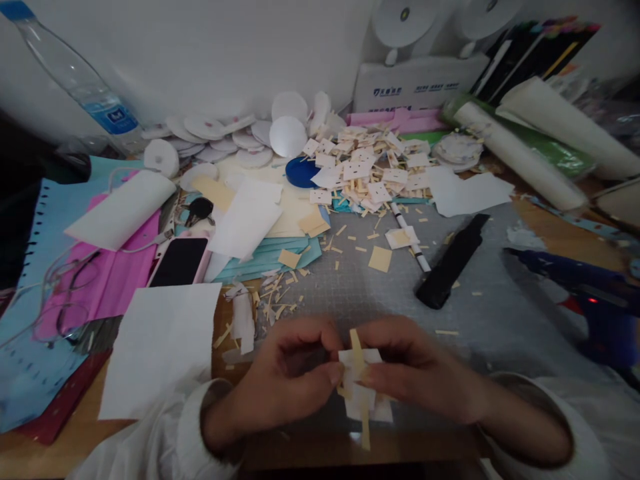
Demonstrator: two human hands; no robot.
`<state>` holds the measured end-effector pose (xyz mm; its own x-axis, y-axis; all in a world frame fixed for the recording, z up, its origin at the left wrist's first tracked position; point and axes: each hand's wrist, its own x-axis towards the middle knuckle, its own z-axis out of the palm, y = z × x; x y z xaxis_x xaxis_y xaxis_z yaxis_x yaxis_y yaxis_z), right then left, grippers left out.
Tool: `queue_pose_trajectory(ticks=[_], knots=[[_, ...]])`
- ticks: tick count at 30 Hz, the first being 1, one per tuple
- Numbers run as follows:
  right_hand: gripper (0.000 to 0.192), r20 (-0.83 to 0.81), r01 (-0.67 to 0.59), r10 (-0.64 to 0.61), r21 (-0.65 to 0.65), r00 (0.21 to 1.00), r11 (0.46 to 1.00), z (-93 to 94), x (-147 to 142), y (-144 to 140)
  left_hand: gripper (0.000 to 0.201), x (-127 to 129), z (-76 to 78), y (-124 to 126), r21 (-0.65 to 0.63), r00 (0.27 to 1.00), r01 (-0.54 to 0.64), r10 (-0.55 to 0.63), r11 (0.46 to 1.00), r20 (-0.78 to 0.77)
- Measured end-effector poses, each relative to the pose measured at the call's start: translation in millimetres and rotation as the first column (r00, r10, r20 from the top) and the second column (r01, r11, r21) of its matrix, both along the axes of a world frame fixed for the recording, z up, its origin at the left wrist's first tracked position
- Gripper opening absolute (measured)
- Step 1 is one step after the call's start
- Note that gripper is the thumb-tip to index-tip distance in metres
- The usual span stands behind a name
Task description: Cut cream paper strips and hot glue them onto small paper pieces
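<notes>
Both hands pinch a small paper piece low over the mat.

Left hand (295, 377) and right hand (415, 370) meet at a white card (361, 387) with a tan strip (357, 353) across it, fingertips closed on it from either side; blurred, so how the two are joined is unclear, and the strip's lower end is lost in shadow. Beyond on the mat (380, 293): black knife (453, 260), pen (410, 237), card pile (365, 170). Glue gun (585, 293) at right, cut off by the edge. Phone (179, 261) left, partly under paper.
</notes>
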<state>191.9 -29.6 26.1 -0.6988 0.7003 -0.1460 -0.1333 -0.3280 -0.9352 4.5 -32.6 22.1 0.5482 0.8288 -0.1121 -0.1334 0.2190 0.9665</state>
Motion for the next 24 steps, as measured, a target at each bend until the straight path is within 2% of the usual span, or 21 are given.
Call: queue_pose_trajectory(ticks=[5,9,14,17,19,21,24], knots=[[0.021,0.054,0.009,-0.009,0.007,0.999,1.000,-0.6,-0.8,-0.5,0.012,1.6,-3.0,-3.7,0.080,0.998,-0.034,0.038,0.996,-0.050],[0.019,0.062,0.019,-0.019,0.006,0.998,1.000,-2.5,-0.1,-2.0,0.011,0.9,-0.9,-4.2,0.091,0.997,-0.042,0.048,0.995,-0.065],[0.017,-0.044,0.027,-0.030,-0.070,0.999,0.997,-2.7,0.5,-0.6,0.021,-6.9,6.0,1.2,0.069,0.998,0.044,-0.041,0.997,-0.051],[0.022,-0.059,0.055,-0.061,-0.090,0.996,0.994,-1.8,1.3,0.4,0.027,-11.1,9.3,2.9,0.094,0.998,0.038,-0.032,0.995,-0.059],[0.026,-0.048,0.086,-0.091,-0.097,0.995,0.992,-2.0,2.0,0.2,0.025,-13.6,12.5,1.5,0.129,0.996,-0.017,0.029,0.991,-0.085],[0.027,-0.051,0.111,-0.118,-0.126,0.992,0.986,-3.9,2.6,-0.5,0.022,-17.3,16.4,-2.9,0.184,0.981,-0.111,0.138,0.977,-0.138],[0.028,-0.089,0.148,-0.168,-0.195,0.982,0.970,-9.1,2.4,-1.4,0.020,-28.8,20.7,-15.9,0.311,0.907,-0.240,0.327,0.920,-0.265]])
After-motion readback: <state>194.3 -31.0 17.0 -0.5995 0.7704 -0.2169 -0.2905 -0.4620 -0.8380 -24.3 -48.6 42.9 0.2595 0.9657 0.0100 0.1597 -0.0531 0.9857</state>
